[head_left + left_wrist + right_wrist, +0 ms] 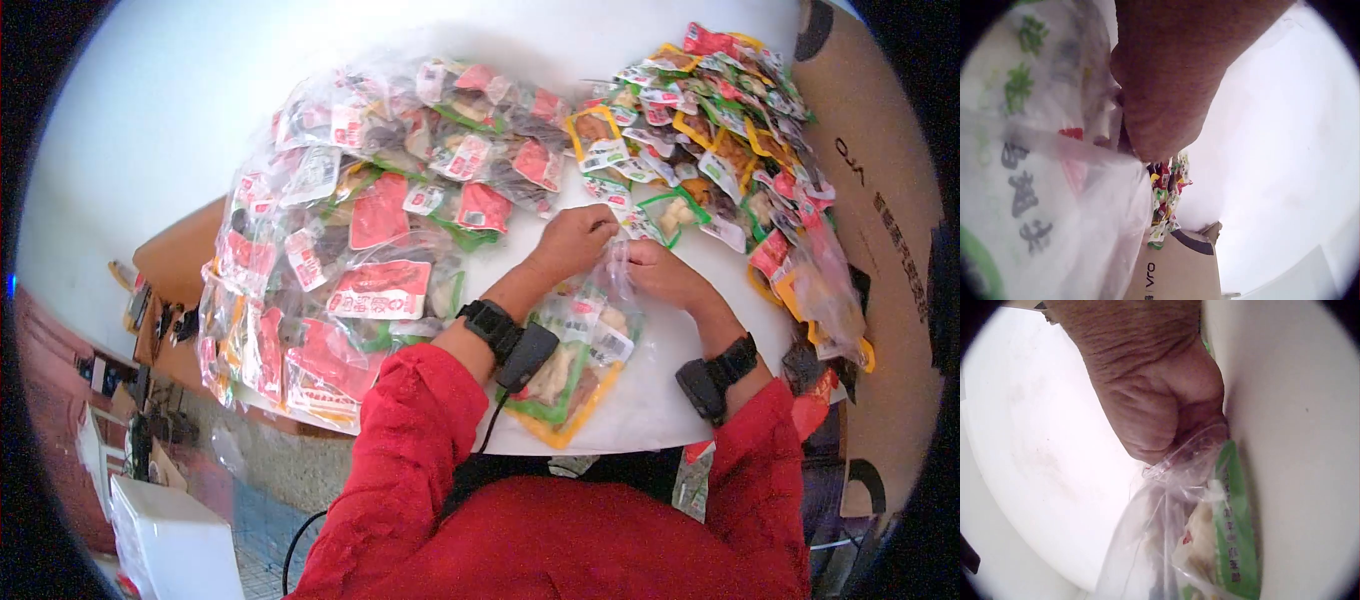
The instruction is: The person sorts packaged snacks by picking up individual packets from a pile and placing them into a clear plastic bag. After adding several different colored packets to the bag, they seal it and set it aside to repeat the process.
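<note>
Both hands meet at the gathered neck of a clear plastic bag (612,275). My left hand (576,240) pinches its top from the left, fingertips curled in. My right hand (668,277) grips the neck from the right; in the right wrist view the curled hand (1154,412) holds bunched film. Inside the bag are several food packets, one green-edged (1235,519) with pale pieces and one yellow-edged (590,408). In the left wrist view, the bag's film (1104,212) fills the left side and the left hand (1169,94) hides its own fingertips.
A large heap of filled clear bags (380,215) covers the left of the white table (650,410). Loose food packets (700,130) are piled at the back right. A cardboard box (880,230) stands along the right edge. A white box (175,540) stands lower left.
</note>
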A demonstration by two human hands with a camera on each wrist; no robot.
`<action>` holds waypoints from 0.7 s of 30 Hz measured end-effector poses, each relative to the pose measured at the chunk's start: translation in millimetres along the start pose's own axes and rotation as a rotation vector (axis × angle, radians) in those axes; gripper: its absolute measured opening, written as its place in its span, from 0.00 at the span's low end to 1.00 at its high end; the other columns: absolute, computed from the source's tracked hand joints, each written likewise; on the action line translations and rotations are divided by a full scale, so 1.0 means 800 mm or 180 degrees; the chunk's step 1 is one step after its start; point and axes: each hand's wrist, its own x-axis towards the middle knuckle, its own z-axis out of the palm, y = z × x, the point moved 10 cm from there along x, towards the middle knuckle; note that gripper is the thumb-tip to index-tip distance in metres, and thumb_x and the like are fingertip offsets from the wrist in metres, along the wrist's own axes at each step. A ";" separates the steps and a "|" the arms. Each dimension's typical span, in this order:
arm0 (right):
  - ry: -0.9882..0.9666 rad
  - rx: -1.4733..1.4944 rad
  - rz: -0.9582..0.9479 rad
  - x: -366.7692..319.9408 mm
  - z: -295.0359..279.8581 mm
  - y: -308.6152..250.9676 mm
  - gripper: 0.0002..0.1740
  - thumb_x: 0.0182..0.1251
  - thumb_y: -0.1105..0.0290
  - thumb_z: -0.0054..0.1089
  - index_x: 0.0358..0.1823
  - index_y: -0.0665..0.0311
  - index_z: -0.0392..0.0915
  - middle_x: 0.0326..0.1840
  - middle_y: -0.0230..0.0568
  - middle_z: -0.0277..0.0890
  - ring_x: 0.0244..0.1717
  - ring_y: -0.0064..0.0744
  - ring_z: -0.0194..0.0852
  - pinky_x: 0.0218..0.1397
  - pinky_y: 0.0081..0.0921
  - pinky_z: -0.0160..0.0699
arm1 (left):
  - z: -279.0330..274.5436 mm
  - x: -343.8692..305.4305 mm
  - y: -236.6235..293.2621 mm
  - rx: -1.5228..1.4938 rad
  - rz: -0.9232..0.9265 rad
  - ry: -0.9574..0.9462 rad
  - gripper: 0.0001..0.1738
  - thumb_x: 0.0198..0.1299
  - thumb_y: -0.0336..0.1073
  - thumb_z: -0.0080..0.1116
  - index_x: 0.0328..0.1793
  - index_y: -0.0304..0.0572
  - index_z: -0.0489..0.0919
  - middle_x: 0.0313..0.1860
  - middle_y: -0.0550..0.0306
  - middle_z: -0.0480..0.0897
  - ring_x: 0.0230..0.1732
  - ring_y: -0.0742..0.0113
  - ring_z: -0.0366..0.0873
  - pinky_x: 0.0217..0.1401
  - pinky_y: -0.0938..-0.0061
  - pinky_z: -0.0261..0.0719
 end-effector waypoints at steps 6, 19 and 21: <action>0.0051 -0.0221 -0.0103 0.001 -0.004 0.010 0.09 0.57 0.71 0.45 0.32 0.65 0.75 0.23 0.29 0.72 0.24 0.18 0.67 0.28 0.18 0.69 | 0.002 0.003 -0.012 -0.0121 0.0060 0.0105 0.09 0.52 0.36 0.51 0.33 0.38 0.76 0.28 0.50 0.78 0.31 0.61 0.77 0.35 0.71 0.72; -0.0183 -0.0114 0.0324 -0.006 0.004 -0.008 0.12 0.61 0.70 0.43 0.41 0.63 0.75 0.30 0.26 0.73 0.27 0.13 0.67 0.27 0.12 0.65 | -0.022 0.008 0.012 -0.0793 -0.0283 -0.1003 0.09 0.50 0.37 0.55 0.30 0.38 0.78 0.15 0.66 0.70 0.18 0.80 0.65 0.21 0.83 0.63; -0.0214 -0.0072 0.0320 -0.008 0.005 -0.012 0.12 0.60 0.70 0.43 0.42 0.62 0.75 0.29 0.24 0.73 0.25 0.11 0.65 0.23 0.11 0.61 | -0.023 0.008 0.022 -0.0810 -0.0150 -0.1163 0.11 0.51 0.38 0.54 0.30 0.37 0.77 0.15 0.66 0.70 0.17 0.80 0.63 0.19 0.82 0.61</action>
